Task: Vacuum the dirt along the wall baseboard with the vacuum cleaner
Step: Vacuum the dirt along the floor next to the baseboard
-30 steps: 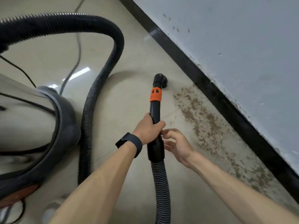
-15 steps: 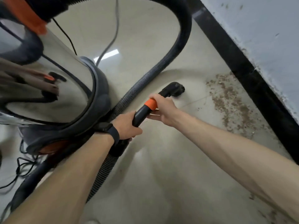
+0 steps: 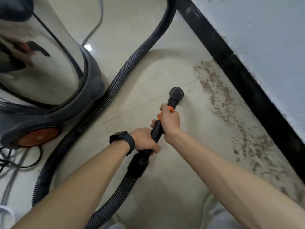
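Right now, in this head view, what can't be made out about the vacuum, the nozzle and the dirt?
Head view:
Nozzle mouth: faces the floor, hidden by its own body; floor contact unclear.
Vacuum canister: top cut off by the frame's upper edge; no switch visible.
Orange collar: mostly covered by the right hand gripping the wand.
Dirt strip: runs out at the lower right edge; its end unseen.

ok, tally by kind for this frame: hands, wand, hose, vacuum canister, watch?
hands: 2 (left hand, right hand)
wand: 1
hose: 1
vacuum canister: 1
watch: 1
Total: 6
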